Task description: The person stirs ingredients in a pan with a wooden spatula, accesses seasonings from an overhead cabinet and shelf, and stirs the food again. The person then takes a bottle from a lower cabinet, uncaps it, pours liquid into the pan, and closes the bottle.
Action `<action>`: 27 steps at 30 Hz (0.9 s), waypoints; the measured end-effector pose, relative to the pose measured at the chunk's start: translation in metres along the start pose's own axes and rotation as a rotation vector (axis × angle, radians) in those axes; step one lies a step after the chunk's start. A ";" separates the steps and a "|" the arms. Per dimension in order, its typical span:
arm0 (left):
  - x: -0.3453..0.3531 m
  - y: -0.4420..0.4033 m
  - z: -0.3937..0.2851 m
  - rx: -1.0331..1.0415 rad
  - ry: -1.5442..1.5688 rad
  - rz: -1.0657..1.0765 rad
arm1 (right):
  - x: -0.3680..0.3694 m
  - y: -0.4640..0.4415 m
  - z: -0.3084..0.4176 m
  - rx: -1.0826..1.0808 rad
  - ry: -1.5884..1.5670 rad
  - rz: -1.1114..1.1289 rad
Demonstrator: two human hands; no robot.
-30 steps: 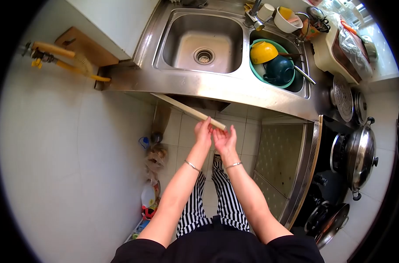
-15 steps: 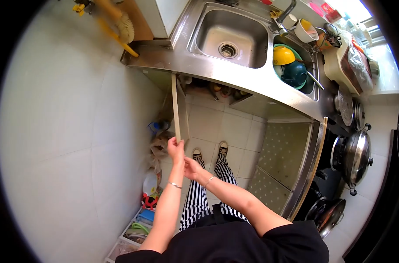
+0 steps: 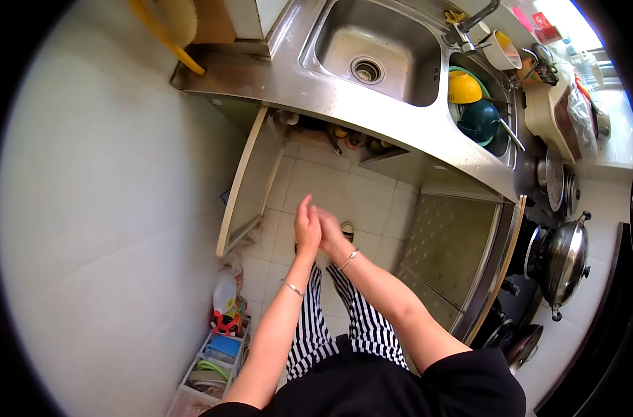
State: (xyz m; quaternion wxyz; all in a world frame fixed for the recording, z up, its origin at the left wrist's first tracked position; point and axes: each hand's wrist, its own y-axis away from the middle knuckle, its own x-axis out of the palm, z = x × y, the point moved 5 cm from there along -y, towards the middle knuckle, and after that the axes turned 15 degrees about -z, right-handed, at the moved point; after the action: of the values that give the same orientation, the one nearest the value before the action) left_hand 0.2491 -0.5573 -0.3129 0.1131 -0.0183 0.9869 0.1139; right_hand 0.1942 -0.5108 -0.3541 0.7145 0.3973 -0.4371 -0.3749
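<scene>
My left hand (image 3: 305,228) and my right hand (image 3: 330,231) meet palm to palm in front of my body, above the floor. The left fingers point up and look stretched out. Slightly blurred, the right fingers lie against the left hand, partly hidden, and I see no object in either hand. Left of them stands the open cabinet door (image 3: 245,182), apart from both hands. Behind it, the cupboard under the counter holds several items that are hard to make out.
A steel sink (image 3: 414,82) is set in the counter (image 3: 296,87). Bowls, a yellow one (image 3: 464,88) on top, fill the smaller basin. A lidded pan (image 3: 565,263) sits on the stove at right. A storage rack (image 3: 204,365) stands by the left wall.
My left hand has let go of the cabinet door's edge, and the door has swung further left. Both hands have come together, slightly up and to the right.
</scene>
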 end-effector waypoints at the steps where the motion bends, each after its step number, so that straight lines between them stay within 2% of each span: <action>1: 0.022 -0.009 0.014 -0.006 0.008 -0.002 | -0.009 -0.018 0.022 -0.098 0.016 0.025; 3: 0.072 -0.028 0.047 -0.138 0.063 0.126 | -0.037 -0.061 0.057 -0.131 -0.039 -0.062; 5: 0.113 -0.048 0.061 -0.154 0.090 0.199 | -0.053 -0.090 0.095 -0.239 -0.070 -0.125; 8: 0.171 -0.079 0.097 -0.119 0.108 0.305 | -0.079 -0.145 0.133 -0.285 -0.087 -0.122; 10: 0.200 -0.096 0.109 -0.067 0.107 0.338 | -0.086 -0.179 0.149 -0.301 -0.080 -0.152; 12: 0.231 -0.107 0.131 -0.168 0.109 0.387 | -0.094 -0.217 0.162 -0.318 -0.071 -0.191; 16: 0.290 -0.134 0.181 -0.218 0.112 0.400 | -0.108 -0.298 0.174 -0.357 -0.059 -0.207; 18: 0.313 -0.139 0.196 -0.376 0.056 0.552 | -0.117 -0.336 0.176 -0.384 0.005 -0.269; 19: 0.322 -0.143 0.204 -0.372 0.057 0.555 | -0.120 -0.351 0.177 -0.388 0.003 -0.267; 21: 0.343 -0.155 0.216 -0.132 -0.003 0.528 | -0.121 -0.373 0.184 -0.442 -0.041 -0.225; 22: 0.356 -0.161 0.234 -0.127 0.010 0.555 | -0.120 -0.378 0.187 -0.438 -0.102 -0.295; 23: 0.369 -0.167 0.250 -0.121 0.024 0.582 | -0.115 -0.379 0.193 -0.494 -0.148 -0.265; 24: 0.371 -0.171 0.250 -0.128 -0.017 0.488 | -0.122 -0.392 0.195 -0.462 -0.095 -0.284; 25: 0.373 -0.174 0.248 -0.130 -0.019 0.485 | -0.128 -0.402 0.197 -0.430 -0.042 -0.301; 26: 0.374 -0.177 0.246 -0.127 -0.010 0.508 | -0.130 -0.409 0.200 -0.428 0.049 -0.189; 27: 0.375 -0.179 0.245 -0.124 -0.002 0.530 | -0.133 -0.412 0.202 -0.440 0.044 -0.198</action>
State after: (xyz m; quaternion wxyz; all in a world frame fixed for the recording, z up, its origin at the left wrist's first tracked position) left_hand -0.0518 -0.6795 -0.6698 0.0787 0.2339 0.9482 0.1999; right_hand -0.1145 -0.6079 -0.7054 0.7531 0.2808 -0.2883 -0.5205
